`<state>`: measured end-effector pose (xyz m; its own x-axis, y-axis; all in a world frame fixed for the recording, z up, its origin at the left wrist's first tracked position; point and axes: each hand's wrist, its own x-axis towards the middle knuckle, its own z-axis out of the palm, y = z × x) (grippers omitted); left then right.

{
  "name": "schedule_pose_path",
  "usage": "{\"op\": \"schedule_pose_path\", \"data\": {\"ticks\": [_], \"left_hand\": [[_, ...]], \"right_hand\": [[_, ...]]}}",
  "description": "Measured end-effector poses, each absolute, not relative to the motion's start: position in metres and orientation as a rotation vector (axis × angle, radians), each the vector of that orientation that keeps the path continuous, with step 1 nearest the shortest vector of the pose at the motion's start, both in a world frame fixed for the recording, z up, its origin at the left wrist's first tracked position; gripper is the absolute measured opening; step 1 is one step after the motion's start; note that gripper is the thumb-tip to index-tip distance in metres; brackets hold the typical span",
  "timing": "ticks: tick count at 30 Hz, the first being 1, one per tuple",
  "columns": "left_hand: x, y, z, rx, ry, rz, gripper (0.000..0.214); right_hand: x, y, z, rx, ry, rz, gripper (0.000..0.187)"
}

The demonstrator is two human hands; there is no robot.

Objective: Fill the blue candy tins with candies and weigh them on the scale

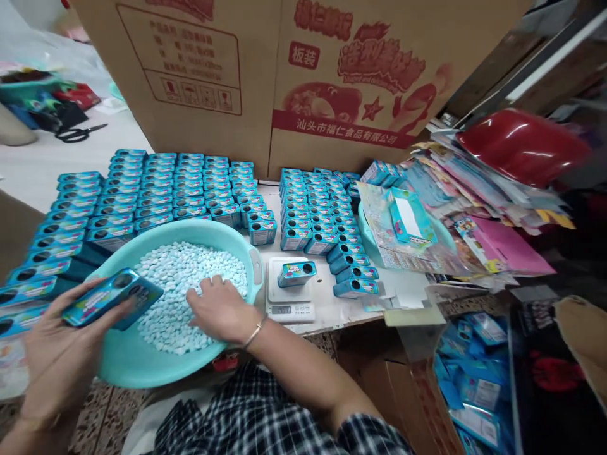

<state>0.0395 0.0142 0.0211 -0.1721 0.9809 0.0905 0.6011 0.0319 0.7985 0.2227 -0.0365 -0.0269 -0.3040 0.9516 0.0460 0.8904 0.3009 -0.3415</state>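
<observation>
My left hand (71, 341) grips a small blue box (111, 300), tilted over the left side of a turquoise basin (116, 363). A dark round spot shows near one end of that box's top. Light-blue candies (184, 278), small and pellet-like, fill much of the basin. With its fingers curled into these candies, my right hand (220, 309) works at the middle of the pile; the fingertips are partly hidden. Just right of the basin, another small blue box (296, 273) stands on a white digital scale (289, 309).
Rows of blue boxes (156, 189) stand behind the basin, with more rows (315, 208) right of them. A large cardboard carton (256, 82) rises behind. Scissors (80, 133) lie at the back left. At right are stacked papers (455, 170), a red bowl (521, 142) and, lower, a heap of blue boxes (478, 373).
</observation>
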Motion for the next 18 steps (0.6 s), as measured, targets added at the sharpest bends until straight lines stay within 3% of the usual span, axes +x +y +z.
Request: {"op": "schedule_pose_path", "data": {"ticks": [2, 3, 8, 10, 13, 18], "left_hand": [[0.030, 0.014, 0.008, 1.615, 1.870, 0.940, 0.060], [0.026, 0.014, 0.003, 1.635, 1.875, 0.917, 0.059], [0.018, 0.022, -0.012, 1.718, 1.843, 0.913, 0.057], [0.017, 0.023, -0.012, 1.747, 1.847, 0.859, 0.057], [0.020, 0.024, -0.010, 1.819, 1.767, 0.720, 0.061], [0.021, 0.025, -0.014, 1.981, 1.702, 0.602, 0.080]], "right_hand": [[0.215, -0.027, -0.038, -1.739, -2.406, 0.341, 0.062], [0.212, -0.026, -0.042, -1.737, -2.440, 0.350, 0.065], [0.205, -0.029, -0.043, -1.628, -2.558, 0.484, 0.022], [0.205, -0.028, -0.037, -1.651, -2.471, 0.524, 0.021], [0.208, -0.021, -0.025, -1.654, -1.967, 0.746, 0.018], [0.215, -0.008, -0.021, -1.088, -0.411, 1.594, 0.019]]}}
